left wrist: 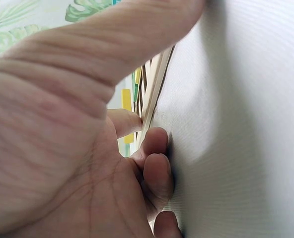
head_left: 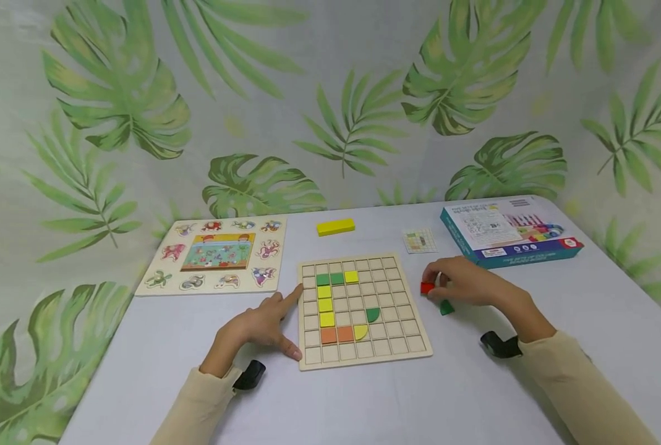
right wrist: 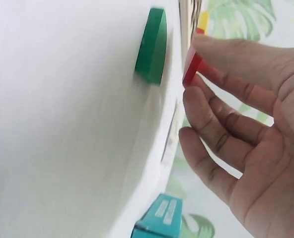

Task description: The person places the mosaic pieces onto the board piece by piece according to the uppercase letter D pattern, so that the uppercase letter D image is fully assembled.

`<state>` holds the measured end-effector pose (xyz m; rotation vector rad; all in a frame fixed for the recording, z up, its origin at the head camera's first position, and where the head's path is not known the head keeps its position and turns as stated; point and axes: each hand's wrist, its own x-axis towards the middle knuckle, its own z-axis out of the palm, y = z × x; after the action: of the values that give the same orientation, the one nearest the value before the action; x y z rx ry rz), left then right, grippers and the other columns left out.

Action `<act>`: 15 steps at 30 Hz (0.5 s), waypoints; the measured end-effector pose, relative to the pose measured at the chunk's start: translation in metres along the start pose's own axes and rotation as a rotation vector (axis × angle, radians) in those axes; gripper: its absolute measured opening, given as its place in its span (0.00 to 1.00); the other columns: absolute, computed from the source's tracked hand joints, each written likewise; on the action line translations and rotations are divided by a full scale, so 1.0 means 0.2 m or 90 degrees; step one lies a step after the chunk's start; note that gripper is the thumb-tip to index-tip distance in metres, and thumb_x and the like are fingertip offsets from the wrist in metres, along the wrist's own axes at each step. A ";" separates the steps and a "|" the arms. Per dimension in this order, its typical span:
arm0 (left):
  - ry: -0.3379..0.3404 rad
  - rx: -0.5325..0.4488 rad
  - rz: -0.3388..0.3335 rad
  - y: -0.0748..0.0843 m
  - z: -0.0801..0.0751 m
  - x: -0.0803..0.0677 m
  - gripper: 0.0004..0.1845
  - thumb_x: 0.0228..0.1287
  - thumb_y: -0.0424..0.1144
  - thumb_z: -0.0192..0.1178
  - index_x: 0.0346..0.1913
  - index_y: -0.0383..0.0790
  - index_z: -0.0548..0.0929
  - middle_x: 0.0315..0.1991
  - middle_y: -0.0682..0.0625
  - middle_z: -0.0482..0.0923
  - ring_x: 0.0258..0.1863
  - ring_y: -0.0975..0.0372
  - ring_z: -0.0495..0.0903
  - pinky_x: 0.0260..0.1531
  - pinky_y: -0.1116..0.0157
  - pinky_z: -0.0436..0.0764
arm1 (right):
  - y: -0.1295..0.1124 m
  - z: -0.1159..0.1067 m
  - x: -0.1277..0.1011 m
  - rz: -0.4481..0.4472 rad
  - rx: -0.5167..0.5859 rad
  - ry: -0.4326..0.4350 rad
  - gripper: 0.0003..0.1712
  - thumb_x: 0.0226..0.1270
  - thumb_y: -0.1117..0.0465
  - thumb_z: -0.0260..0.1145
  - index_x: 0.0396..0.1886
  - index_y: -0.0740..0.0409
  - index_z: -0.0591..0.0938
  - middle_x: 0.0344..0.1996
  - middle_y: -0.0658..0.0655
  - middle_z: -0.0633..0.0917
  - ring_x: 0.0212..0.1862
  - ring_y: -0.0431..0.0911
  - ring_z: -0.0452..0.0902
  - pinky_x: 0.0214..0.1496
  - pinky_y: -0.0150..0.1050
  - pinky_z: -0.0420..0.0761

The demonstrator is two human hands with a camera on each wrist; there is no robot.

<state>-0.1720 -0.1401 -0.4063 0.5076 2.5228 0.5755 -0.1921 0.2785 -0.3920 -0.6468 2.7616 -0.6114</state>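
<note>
A wooden grid board [head_left: 397, 347] lies flat, with green, yellow and orange tiles in some of its squares. Among them are a yellow quarter-round tile [head_left: 360, 332] and a green quarter-round tile [head_left: 373, 314]. My left hand [head_left: 259, 321] steadies the board's left edge, thumb and index finger spread along it, the other fingers loosely bent in the left wrist view. Right of the board, my right hand [head_left: 465, 282] pinches a small red tile [right wrist: 191, 67] between thumb and fingers. A loose green piece [right wrist: 153, 47] lies on the table just below that hand.
A sea-animal puzzle board [head_left: 161, 262] lies at the back left. Behind the grid board is a yellow block [head_left: 336, 227]. A small pattern card [head_left: 420, 241] and a teal-and-blue box [head_left: 511, 232] are at the back right. A leaf-print cloth [head_left: 358, 37] hangs behind the table.
</note>
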 end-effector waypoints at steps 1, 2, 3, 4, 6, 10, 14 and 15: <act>0.000 -0.002 -0.001 0.00 0.00 0.00 0.70 0.38 0.56 0.83 0.82 0.51 0.47 0.75 0.32 0.56 0.74 0.43 0.58 0.64 0.30 0.58 | -0.02 0.00 0.00 -0.005 0.000 -0.001 0.10 0.65 0.57 0.71 0.45 0.52 0.84 0.37 0.46 0.83 0.38 0.42 0.75 0.41 0.37 0.77; -0.001 -0.003 -0.005 0.00 0.00 0.00 0.70 0.37 0.56 0.83 0.82 0.51 0.47 0.75 0.32 0.55 0.74 0.42 0.58 0.64 0.31 0.58 | -0.03 0.01 0.01 -0.009 0.003 -0.004 0.10 0.65 0.57 0.71 0.45 0.52 0.85 0.37 0.46 0.83 0.38 0.42 0.75 0.41 0.36 0.77; -0.001 -0.005 -0.009 0.00 0.01 -0.01 0.70 0.37 0.56 0.83 0.82 0.52 0.48 0.75 0.32 0.55 0.74 0.42 0.57 0.64 0.31 0.59 | -0.04 0.02 0.01 -0.014 0.003 -0.006 0.10 0.65 0.57 0.71 0.44 0.51 0.85 0.37 0.46 0.84 0.38 0.42 0.75 0.41 0.36 0.77; -0.002 -0.007 -0.012 -0.01 0.01 -0.01 0.70 0.36 0.56 0.83 0.82 0.52 0.48 0.76 0.32 0.54 0.75 0.41 0.57 0.64 0.31 0.59 | -0.05 0.03 0.01 -0.020 0.002 -0.008 0.10 0.65 0.57 0.71 0.44 0.51 0.85 0.38 0.45 0.84 0.38 0.41 0.75 0.41 0.35 0.77; -0.003 -0.006 -0.016 -0.01 0.02 -0.02 0.70 0.36 0.57 0.83 0.82 0.52 0.48 0.76 0.32 0.54 0.75 0.41 0.56 0.63 0.31 0.60 | -0.07 0.04 0.02 -0.035 -0.001 -0.008 0.09 0.65 0.57 0.72 0.44 0.50 0.85 0.38 0.45 0.84 0.38 0.41 0.75 0.41 0.35 0.77; 0.002 -0.004 -0.007 -0.01 0.02 -0.02 0.70 0.36 0.56 0.83 0.82 0.51 0.48 0.74 0.34 0.57 0.73 0.43 0.60 0.62 0.31 0.60 | -0.11 0.05 0.04 -0.051 -0.010 0.002 0.09 0.64 0.58 0.73 0.43 0.49 0.85 0.38 0.45 0.84 0.38 0.40 0.75 0.41 0.35 0.77; 0.011 -0.002 0.002 0.00 0.01 -0.01 0.70 0.36 0.56 0.83 0.81 0.51 0.48 0.74 0.34 0.58 0.73 0.43 0.60 0.63 0.30 0.58 | -0.16 0.03 0.08 -0.060 -0.015 -0.002 0.08 0.64 0.59 0.73 0.41 0.49 0.85 0.38 0.46 0.84 0.37 0.40 0.75 0.41 0.35 0.76; 0.015 -0.001 0.003 0.01 0.00 -0.01 0.70 0.36 0.55 0.83 0.81 0.50 0.48 0.74 0.33 0.58 0.74 0.43 0.59 0.63 0.29 0.57 | -0.17 0.03 0.09 -0.068 -0.017 -0.004 0.07 0.64 0.59 0.73 0.41 0.50 0.85 0.38 0.46 0.85 0.37 0.40 0.75 0.41 0.36 0.76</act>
<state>-0.1688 -0.1394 -0.4049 0.5103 2.5432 0.5878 -0.1935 0.2393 -0.3844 -0.8038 2.7476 -0.5951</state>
